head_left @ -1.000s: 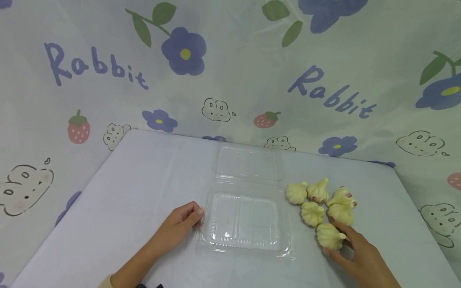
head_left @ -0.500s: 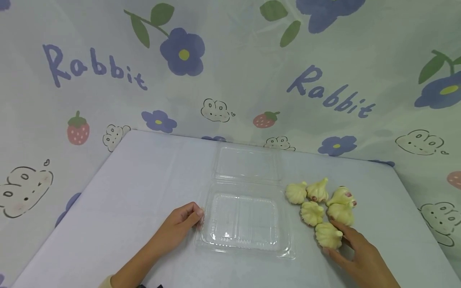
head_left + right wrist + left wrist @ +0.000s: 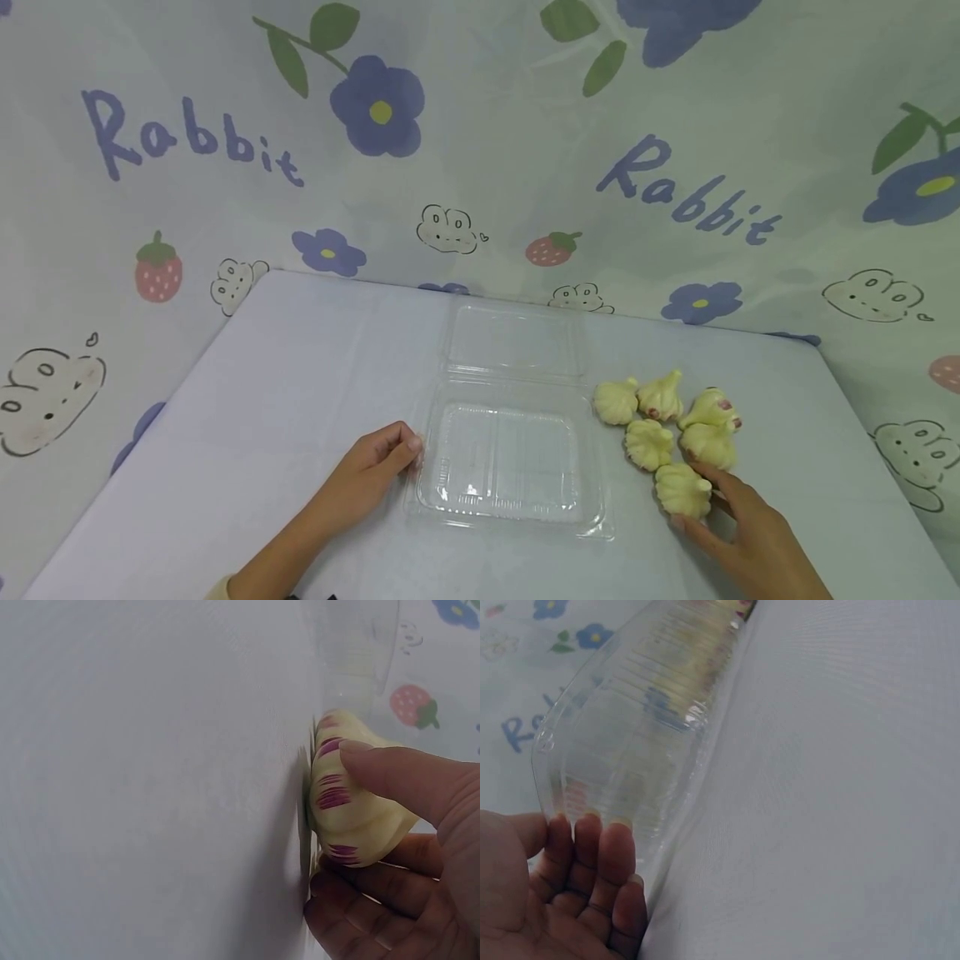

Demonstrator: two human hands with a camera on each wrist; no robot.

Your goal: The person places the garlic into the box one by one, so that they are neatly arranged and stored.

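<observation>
A clear plastic container lies with its lid folded back behind it. My left hand pinches the container's left rim between thumb and fingers; the left wrist view shows the left hand with fingertips on the clear edge. Over on the right, my right hand grips the nearest garlic bulb. In the right wrist view, thumb and fingers of the right hand lie around that bulb, which has purple streaks and sits on the white surface.
Several more garlic bulbs are grouped just behind the held one, right of the container. The white table ends at a hanging cloth printed with flowers, strawberries and rabbits.
The nearest garlic bulb has shifted and turned slightly to the left within my right hand. My left hand stays at the container's rim.
</observation>
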